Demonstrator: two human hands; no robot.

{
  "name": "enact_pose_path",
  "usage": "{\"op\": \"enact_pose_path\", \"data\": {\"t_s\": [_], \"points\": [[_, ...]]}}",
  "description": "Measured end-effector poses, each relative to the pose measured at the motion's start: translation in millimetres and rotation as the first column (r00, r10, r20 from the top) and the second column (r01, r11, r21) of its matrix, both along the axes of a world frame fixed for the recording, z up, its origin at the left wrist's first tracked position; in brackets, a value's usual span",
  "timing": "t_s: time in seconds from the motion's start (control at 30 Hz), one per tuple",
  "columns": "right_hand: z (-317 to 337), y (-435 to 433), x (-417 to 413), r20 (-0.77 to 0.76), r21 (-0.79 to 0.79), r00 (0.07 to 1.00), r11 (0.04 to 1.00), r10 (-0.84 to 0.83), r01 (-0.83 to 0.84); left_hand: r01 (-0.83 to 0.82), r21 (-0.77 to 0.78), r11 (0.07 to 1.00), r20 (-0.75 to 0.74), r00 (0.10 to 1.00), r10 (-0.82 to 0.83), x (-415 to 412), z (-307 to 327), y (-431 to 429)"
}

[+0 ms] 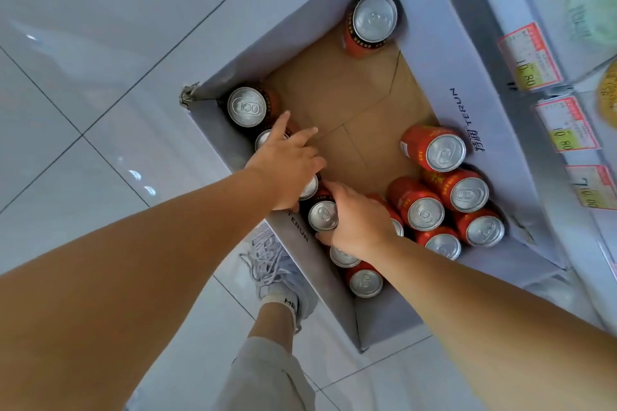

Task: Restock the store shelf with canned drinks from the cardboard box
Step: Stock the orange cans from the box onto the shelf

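Tiled floor (100, 43); white box (450, 43), red silver-topped cans (425, 213); left hand (287, 167) spread, right hand (360, 223) gripping can (323, 215).

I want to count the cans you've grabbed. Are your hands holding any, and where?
The right hand grips one can round its side, just under the top. The left hand reaches with straight fingers, gripping nothing visible.

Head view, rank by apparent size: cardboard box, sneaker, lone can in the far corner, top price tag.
1. cardboard box
2. sneaker
3. lone can and top price tag: these look about alike, so they are not ranked. Wide-angle distortion adds doubt.
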State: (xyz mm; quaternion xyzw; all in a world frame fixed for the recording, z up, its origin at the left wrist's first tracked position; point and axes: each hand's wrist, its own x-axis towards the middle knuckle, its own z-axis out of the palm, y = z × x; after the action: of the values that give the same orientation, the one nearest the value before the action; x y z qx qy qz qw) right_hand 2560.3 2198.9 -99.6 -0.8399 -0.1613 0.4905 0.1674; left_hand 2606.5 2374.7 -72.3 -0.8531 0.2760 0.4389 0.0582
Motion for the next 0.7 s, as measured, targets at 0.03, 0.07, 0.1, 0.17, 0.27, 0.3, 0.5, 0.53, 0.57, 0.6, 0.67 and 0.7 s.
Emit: {"op": "enact_pose_path", "data": {"t_s": [0.03, 0.07, 0.1, 0.17, 0.27, 0.3, 0.5, 0.53, 0.57, 0.6, 0.67, 0.7], "points": [[1.8, -3.1, 1.1, -0.015, 0.014, 0.998, 0.998, -0.059, 0.059, -0.005, -0.002, 1.0, -0.003, 1.0, 0.005, 0.8, -2.7, 0.1], [5.3, -7.1, 4.2, -0.027, 0.025, 0.991, 0.991, -0.129, 0.129, -0.016, -0.014, 1.0, 0.005, 1.0, 0.016, 1.9, -2.6, -0.2], [9.6, -11.9, 8.2, -0.034, 0.032, 0.979, 0.979, -0.201, 0.202, -0.036, -0.037, 0.999, 0.018, 0.999, 0.037, 2.0, -1.2, -0.1], [22.1, -23.2, 17.7, -0.04, 0.041, 0.938, 0.937, -0.345, 0.347, -0.153, -0.118, 0.981, 0.016, 0.988, 0.156, 1.4, 5.9, 0.8], [55.3, -42.8, 35.0, -0.037, 0.066, 0.874, 0.872, -0.484, 0.485, -0.502, -0.256, 0.826, -0.112, 0.864, 0.49, 1.1, 34.5, -0.8], [71.7, -48.6, 42.3, -0.03, 0.072, 0.86, 0.857, -0.509, 0.51, -0.641, -0.274, 0.717, -0.177, 0.766, 0.617, 2.7, 50.8, -2.3], [211.3, -68.5, 87.8, 0.002, 0.142, 0.843, 0.835, -0.537, 0.532, -0.861, -0.363, 0.356, -0.249, 0.457, 0.854, 19.7, 180.3, -13.9], [242.0, -70.4, 94.9, 0.011, 0.162, 0.844, 0.834, -0.537, 0.528, -0.866, -0.381, 0.324, -0.25, 0.434, 0.866, 23.2, 207.7, -17.2], [273.9, -72.8, 100.8, 0.024, 0.181, 0.844, 0.832, -0.536, 0.524, -0.866, -0.404, 0.294, -0.25, 0.414, 0.875, 26.3, 237.6, -21.0], [308.4, -75.2, 105.5, 0.037, 0.201, 0.841, 0.828, -0.54, 0.523, -0.859, -0.432, 0.274, -0.242, 0.403, 0.883, 28.9, 270.0, -24.9], [381.5, -80.8, 111.5, 0.068, 0.245, 0.827, 0.813, -0.558, 0.528, -0.829, -0.505, 0.241, -0.219, 0.393, 0.893, 34.1, 340.9, -33.6], [419.8, -83.9, 112.5, 0.085, 0.267, 0.818, 0.804, -0.569, 0.532, -0.808, -0.544, 0.225, -0.208, 0.389, 0.897, 36.3, 379.2, -37.9]]}}
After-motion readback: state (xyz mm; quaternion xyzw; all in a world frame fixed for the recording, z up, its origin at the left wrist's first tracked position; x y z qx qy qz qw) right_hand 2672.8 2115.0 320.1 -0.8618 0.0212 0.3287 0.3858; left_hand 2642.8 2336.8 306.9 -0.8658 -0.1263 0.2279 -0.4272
